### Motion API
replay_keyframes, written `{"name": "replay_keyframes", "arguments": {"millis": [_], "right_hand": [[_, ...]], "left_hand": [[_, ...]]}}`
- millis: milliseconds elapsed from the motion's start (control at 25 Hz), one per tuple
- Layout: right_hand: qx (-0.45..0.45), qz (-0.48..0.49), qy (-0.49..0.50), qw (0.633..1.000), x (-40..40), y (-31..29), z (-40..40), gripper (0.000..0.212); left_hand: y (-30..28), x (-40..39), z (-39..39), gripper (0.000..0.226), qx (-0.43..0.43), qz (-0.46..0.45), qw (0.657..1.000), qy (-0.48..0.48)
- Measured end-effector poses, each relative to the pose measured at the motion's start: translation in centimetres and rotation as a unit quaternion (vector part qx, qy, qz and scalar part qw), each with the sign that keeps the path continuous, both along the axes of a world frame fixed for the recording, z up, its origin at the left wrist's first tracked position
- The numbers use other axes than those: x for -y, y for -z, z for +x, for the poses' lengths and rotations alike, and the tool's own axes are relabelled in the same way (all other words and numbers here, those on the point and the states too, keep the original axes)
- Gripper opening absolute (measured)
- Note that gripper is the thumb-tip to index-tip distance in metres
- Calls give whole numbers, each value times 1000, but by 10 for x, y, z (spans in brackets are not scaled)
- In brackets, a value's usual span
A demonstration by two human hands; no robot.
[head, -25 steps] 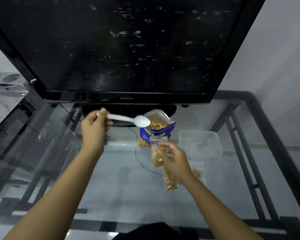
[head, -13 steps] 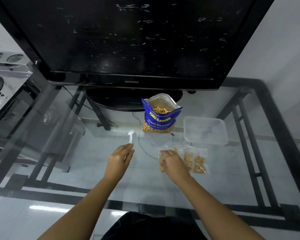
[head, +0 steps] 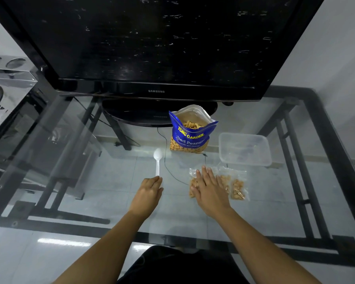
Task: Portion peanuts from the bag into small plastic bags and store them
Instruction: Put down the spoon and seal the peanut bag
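Two hands low over a glass table, peanuts half portioned.

The right hand (head: pixel 208 188) lies flat with straight fingers pressing a small clear plastic bag of peanuts (head: pixel 193 184) onto the glass tabletop (head: pixel 111 181); two more filled small bags (head: pixel 235 186) lie just beside it on the right. The left hand (head: pixel 149 192) has loosely curled fingers at the handle end of a white plastic spoon (head: pixel 157 160) lying on the glass; whether it actually pinches it I cannot tell. Behind stands the open blue peanut bag (head: pixel 190 133), upright, with a clear rectangular plastic container (head: pixel 244 149) to its right, under a black television (head: pixel 152 44).
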State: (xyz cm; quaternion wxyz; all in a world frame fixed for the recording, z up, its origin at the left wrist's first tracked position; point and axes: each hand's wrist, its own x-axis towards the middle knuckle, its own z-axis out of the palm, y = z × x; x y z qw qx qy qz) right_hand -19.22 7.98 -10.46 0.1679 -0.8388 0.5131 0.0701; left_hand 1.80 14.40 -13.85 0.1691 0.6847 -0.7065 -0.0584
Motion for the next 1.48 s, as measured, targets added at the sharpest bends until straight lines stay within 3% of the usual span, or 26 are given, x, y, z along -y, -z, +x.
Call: {"name": "replay_keyframes", "arguments": {"millis": [40,160,360,520,640,800,960,1240,1480], "right_hand": [[9,-4,3,1000,3,-4,2,95],[96,-37,29,994,20,-30,14,73],[257,-159,96,948,74,-81,21,55],[230,-111,95,962,115,-100,13,68],[208,-32,59,976,132,-99,7,74],[270,14,77,960,149,-97,0,56],[289,42,82,953,160,-97,-9,32],[302,97,131,939,177,-87,-13,26],[264,91,149,949,180,-81,-7,25]], "left_hand": [[-3,2,2,35,-7,0,1000,1],[-23,30,16,33,-40,-10,999,-29],[-98,119,32,44,-107,-63,991,-59],[-134,172,32,59,-86,50,995,16],[-140,187,33,54,-85,105,987,85],[-149,198,37,44,-90,93,979,158],[-154,211,49,39,-39,133,969,203],[-147,213,65,31,-19,179,963,203],[-145,220,46,27,21,225,960,164]]}}
